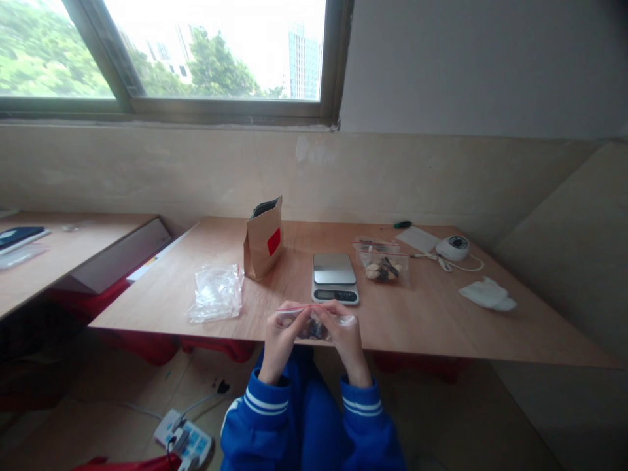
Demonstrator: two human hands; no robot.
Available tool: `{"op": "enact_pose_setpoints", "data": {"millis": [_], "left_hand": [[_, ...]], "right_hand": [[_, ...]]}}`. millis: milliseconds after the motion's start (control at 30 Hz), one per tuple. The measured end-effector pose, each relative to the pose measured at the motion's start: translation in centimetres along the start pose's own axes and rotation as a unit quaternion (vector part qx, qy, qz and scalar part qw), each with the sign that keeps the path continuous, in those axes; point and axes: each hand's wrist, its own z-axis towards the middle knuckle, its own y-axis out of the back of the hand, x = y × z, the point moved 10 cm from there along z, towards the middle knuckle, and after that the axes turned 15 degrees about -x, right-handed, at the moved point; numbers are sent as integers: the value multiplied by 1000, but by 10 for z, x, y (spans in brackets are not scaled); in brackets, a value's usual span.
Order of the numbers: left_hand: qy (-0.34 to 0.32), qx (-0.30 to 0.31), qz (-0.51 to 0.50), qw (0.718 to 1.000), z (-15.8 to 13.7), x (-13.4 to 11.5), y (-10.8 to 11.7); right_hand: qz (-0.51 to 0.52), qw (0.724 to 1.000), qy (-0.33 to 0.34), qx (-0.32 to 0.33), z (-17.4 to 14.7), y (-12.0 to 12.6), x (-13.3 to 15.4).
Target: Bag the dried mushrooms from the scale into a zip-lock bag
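At the table's front edge, my left hand and my right hand pinch the top of a clear zip bag with a red seal line. Dark and pale pieces show inside it, too small to name. Just beyond my hands lies a kitchen scale with a bare steel plate. To its right are filled zip bags holding pale, sliced-looking pieces and dark ones. An open brown paper bag with a red label stands left of the scale. Nearer the left lies a pile of clear plastic bags.
On the right of the table are a white dome camera with its cable, a white sheet, a crumpled white tissue and a green-handled tool. A power strip with cords lies on the floor at left.
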Motion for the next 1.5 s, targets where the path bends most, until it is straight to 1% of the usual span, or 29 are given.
{"op": "enact_pose_setpoints", "data": {"millis": [100, 167, 233, 267, 367, 433, 533, 600, 700, 767, 867, 933, 1000, 1067, 1133, 1200, 1267, 1333, 1400, 1433, 1500], "left_hand": [[19, -4, -22, 1000, 2, 6, 2], [32, -22, -31, 999, 3, 10, 5], [43, -45, -41, 997, 4, 13, 8], [47, -51, -45, 997, 5, 14, 8], [44, -52, -52, 996, 6, 15, 6], [40, -55, -50, 996, 6, 16, 5], [34, -69, -44, 996, 7, 15, 6], [35, -75, -41, 996, 8, 15, 7], [51, -69, -33, 996, 10, 18, 7], [46, -54, -22, 997, 11, 19, 6], [24, -28, -3, 999, 10, 17, 3], [29, -23, 2, 999, 7, 18, 1], [49, -11, -6, 999, 3, 20, -3], [70, 7, -19, 997, 1, 24, -8], [81, 11, -32, 996, 1, 27, -9], [82, -10, -45, 996, 4, 30, -3], [87, -36, -55, 994, 9, 35, 4], [90, -38, -57, 994, 12, 38, 5], [89, 0, -60, 994, 14, 39, -2], [89, 25, -63, 994, 14, 39, -7], [91, 61, -69, 992, 14, 38, -14]], "right_hand": [[-2, 1000, -10, 28, 0, -1, -2], [-4, 999, -9, 51, 1, 0, -1], [-14, 998, -2, 55, 2, 4, 1], [-22, 999, 7, 45, 3, 7, 2], [-44, 998, 53, -10, 7, 19, 10], [-44, 996, 71, -36, 8, 23, 14], [-33, 996, 62, -47, 7, 23, 14], [-26, 998, 44, -32, 6, 20, 11], [-19, 1000, -3, -9, 4, 19, 1], [-26, 999, -22, -25, 5, 26, -5], [-50, 996, -8, -74, 10, 43, -7], [-60, 994, 0, -94, 13, 52, -9], [-65, 993, -4, -100, 16, 58, -13], [-61, 995, -12, -83, 18, 59, -16], [-45, 998, -13, -39, 16, 53, -15], [-31, 999, 1, 14, 12, 45, -8], [-41, 998, 10, 55, 8, 39, -3], [-68, 996, 5, 63, 7, 39, -6], [-81, 996, -3, 22, 12, 50, -12], [-79, 997, -5, -16, 16, 59, -15], [-62, 992, -3, -112, 24, 86, -18]]}}
